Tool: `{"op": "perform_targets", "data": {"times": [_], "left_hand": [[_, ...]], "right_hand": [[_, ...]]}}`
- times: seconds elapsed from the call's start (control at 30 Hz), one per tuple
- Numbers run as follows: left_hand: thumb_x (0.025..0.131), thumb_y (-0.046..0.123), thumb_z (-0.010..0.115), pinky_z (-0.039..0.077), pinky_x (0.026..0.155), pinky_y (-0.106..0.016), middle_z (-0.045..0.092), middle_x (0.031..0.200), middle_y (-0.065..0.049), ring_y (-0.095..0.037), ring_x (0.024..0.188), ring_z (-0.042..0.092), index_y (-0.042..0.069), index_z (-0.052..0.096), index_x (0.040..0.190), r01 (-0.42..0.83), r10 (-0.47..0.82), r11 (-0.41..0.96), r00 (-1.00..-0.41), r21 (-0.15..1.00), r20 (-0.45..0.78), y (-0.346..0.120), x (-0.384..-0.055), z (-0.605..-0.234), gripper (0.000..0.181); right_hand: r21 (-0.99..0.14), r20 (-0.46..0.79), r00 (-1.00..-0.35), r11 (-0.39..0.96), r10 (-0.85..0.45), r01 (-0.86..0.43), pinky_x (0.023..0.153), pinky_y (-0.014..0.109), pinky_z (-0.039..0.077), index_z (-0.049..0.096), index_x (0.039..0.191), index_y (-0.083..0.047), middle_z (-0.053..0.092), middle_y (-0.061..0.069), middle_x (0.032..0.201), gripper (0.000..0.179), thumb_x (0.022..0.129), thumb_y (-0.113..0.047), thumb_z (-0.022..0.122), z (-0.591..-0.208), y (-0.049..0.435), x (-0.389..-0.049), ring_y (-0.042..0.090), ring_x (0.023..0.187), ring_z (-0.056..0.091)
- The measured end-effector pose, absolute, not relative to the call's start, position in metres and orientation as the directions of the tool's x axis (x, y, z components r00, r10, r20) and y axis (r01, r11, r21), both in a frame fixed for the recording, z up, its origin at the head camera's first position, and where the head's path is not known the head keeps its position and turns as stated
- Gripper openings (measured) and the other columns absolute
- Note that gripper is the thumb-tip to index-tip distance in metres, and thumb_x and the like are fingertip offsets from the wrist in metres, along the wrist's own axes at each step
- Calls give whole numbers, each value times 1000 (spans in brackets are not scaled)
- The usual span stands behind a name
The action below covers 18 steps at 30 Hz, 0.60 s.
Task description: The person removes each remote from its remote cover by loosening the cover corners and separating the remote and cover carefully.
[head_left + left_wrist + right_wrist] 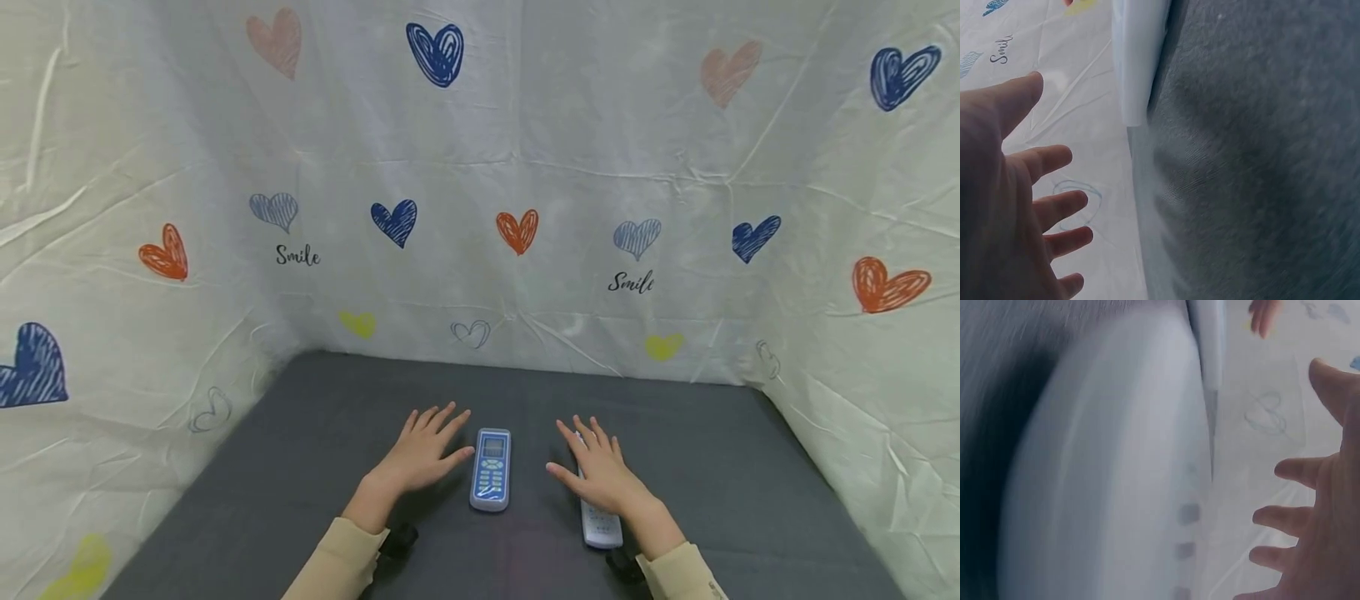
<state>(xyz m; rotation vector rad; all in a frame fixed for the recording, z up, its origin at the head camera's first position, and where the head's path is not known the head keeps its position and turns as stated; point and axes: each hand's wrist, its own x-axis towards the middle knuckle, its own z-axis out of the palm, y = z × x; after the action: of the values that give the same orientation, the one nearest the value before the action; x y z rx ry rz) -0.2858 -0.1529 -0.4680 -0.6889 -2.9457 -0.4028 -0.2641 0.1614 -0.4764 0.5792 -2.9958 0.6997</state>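
Observation:
A remote control with a blue face and a small screen (491, 470) lies on the dark table, between the two hands. My left hand (422, 452) hovers just left of it, fingers spread and straight, holding nothing. In the left wrist view the left hand (1029, 194) is apart from the pale edge of the remote (1138, 62). Over a white remote control (600, 525) my right hand (602, 475) is held with fingers spread, hiding its upper part. The right wrist view shows this white remote (1122, 462) large and blurred, with the right hand (1310, 519) apart from it.
A dark grey cloth covers the table (337, 408). White fabric walls (480, 125) printed with hearts and the word Smile enclose it at the back and both sides. Beige sleeves (337, 558) and dark wrist bands (399, 542) are on both arms.

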Motion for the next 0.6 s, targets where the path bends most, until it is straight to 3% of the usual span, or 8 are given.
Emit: {"op": "perform_targets", "data": {"times": [0.23,0.6], "left_hand": [[94,56,44,15,113,-60,33,152,-12,-39,138,30,19,35,147,451,429,849,-892,273,139,-148,-287,-476,65],[91,51,54,28,108,-59,40,147,-13,-36,134,36,16,39,145,434,427,818,-898,378,106,-144,-282,-483,66]], "right_hand": [[-465,91,-923,804,-373,-371,110,64,15,27,150,-16,26,16,154,78,90,-61,47,-482,138,-266,41,143,15],[-533,161,-904,735,-397,-418,108,55,31,34,146,-6,37,21,148,70,93,-49,52,-491,109,-266,37,138,32]]}}
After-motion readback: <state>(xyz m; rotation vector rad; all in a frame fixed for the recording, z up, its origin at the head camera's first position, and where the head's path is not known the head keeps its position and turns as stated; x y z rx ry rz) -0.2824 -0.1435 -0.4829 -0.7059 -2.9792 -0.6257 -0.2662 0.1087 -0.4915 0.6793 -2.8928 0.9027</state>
